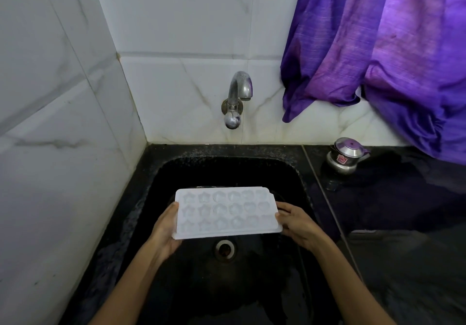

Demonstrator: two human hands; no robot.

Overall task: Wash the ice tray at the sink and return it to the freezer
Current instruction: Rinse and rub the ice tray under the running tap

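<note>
A white plastic ice tray [227, 211] with star-shaped cells is held level over the black sink [176, 173], cells facing up. My left hand [165, 231] grips its left short edge, thumb on top and fingers underneath. My right hand [296, 224] grips the right short edge the same way. The steel tap [238, 92] juts from the tiled wall above the sink, and no water runs from it. The drain [225, 248] shows just below the tray.
A small steel pot with a lid [344, 155] stands on the black counter [403, 224] to the right of the sink. A purple curtain [390, 47] hangs at the upper right. White marble-look tiles cover the left wall [50, 123] and the back wall.
</note>
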